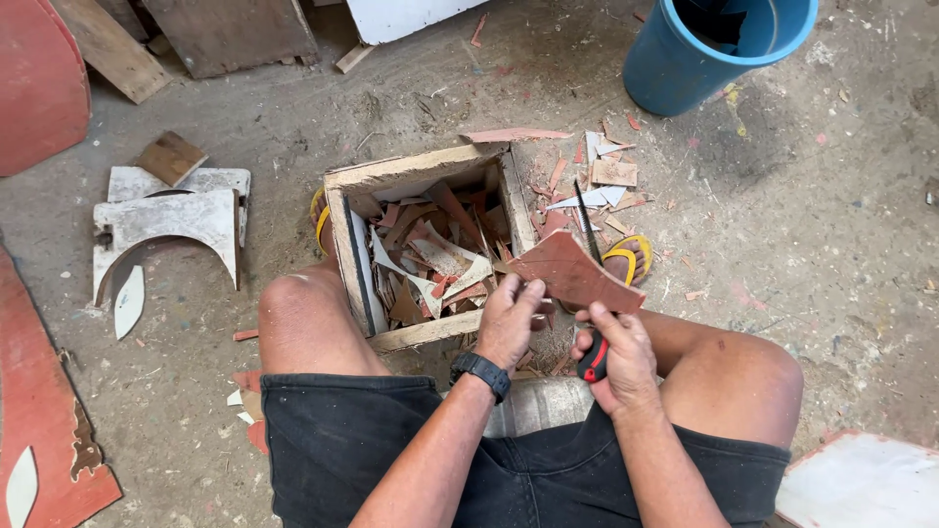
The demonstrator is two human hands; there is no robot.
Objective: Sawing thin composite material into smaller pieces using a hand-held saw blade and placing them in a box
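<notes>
While L hand [509, 321] pinches reddish board piece [575, 274] just right of scrap box [423, 172], R hand [614, 364] fist-wraps saw [590, 293] handle; keep strokes short, fingers off blade.

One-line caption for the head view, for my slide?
Left hand steadies a reddish panel piece; right hand saws it.

1. A blue bucket [719, 44] stood at the upper right on the dusty floor [831, 244].
2. White curved cut-outs [166, 230] lay at the left, a small wooden block [170, 157] resting on them.
3. Red panels [39, 83] leaned at the left edge.
4. Wooden planks [108, 44] lay along the top.
</notes>
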